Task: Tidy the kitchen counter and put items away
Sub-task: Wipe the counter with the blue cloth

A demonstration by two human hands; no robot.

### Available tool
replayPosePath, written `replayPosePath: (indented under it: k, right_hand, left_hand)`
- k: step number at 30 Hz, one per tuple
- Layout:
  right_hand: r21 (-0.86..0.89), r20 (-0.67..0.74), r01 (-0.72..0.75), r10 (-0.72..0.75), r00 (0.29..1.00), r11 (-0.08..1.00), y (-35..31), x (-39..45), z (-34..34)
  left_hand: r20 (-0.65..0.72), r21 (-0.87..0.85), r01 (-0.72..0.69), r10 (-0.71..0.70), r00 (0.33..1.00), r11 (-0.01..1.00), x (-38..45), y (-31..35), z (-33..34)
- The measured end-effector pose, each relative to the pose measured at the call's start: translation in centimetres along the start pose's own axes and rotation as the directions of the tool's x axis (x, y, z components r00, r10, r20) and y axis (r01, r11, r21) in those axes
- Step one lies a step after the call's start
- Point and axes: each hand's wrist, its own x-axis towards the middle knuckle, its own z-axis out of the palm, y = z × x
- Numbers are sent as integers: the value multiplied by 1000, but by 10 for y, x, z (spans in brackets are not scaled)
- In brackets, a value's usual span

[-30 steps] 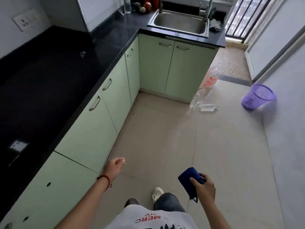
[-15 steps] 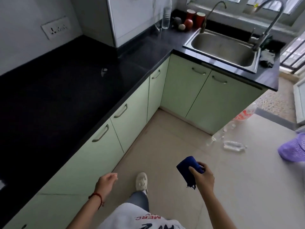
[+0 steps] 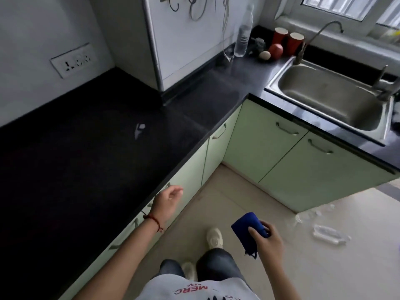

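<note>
- My right hand (image 3: 267,240), lower right, grips a folded blue cloth (image 3: 249,227), seemingly ready for wiping the desk (image 3: 91,161).
- My left hand (image 3: 167,201) hangs empty, fingers loosely curled, over the desk edge.
- 2 red cups (image 3: 287,41) wait upper right, beside the sink (image 3: 331,94).

Bottle (image 3: 243,37) and cups (image 3: 287,41) on counter (image 3: 194,109), left of sink (image 3: 331,98).

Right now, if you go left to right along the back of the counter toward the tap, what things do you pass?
Wall socket → clear water bottle → small pale round thing → red apple → red cup → curved tap.
</note>
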Motion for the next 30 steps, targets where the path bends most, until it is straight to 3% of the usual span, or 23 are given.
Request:
replayPosePath:
  k: [5, 9, 15, 18, 21, 24, 26, 28, 30]
  right_hand:
    - [-12, 134, 117, -114, 984, 993, -68, 69, 33]
    - [-19, 336, 254, -233, 913, 967, -145, 118, 59]
    - [-25, 725, 463, -303, 619, 886, -246, 159, 130]
    - [-28, 839, 521, -264, 476, 853, -271, 160, 180]
    - [-93, 897, 563, -177, 406, 821, -278, 163, 227]
    - [-230, 887, 728, -168, 429, 645, -275, 164, 252]
    - [-267, 832, 859, -345, 434, 436, -267, 160, 252]
    - [-226, 780, 933, -521, 346, 281, -256, 151, 247]
    - [-204, 798, 964, -541, 265, 171, -235, 144, 246]
  left_hand:
    - [-250, 49, -10, 22, 968, 999, 41, 17, -13]
    - [-474, 39, 64, -38, 880, 997, 60, 14, -27]
    - [-689, 83, 264, -137, 712, 961, 70, 1, -36]
    - [-696, 140, 397, -195, 691, 907, 69, -12, -40]
    - [-684, 277, 488, -187, 705, 828, 69, -27, -46]
    - [-666, 330, 541, -216, 714, 774, 68, -35, -56]
    - [-659, 338, 542, -218, 720, 770, 68, -39, -64]
    - [-650, 352, 542, -218, 728, 763, 70, -43, -72]
    - [-641, 377, 549, -218, 736, 746, 71, -47, -78]
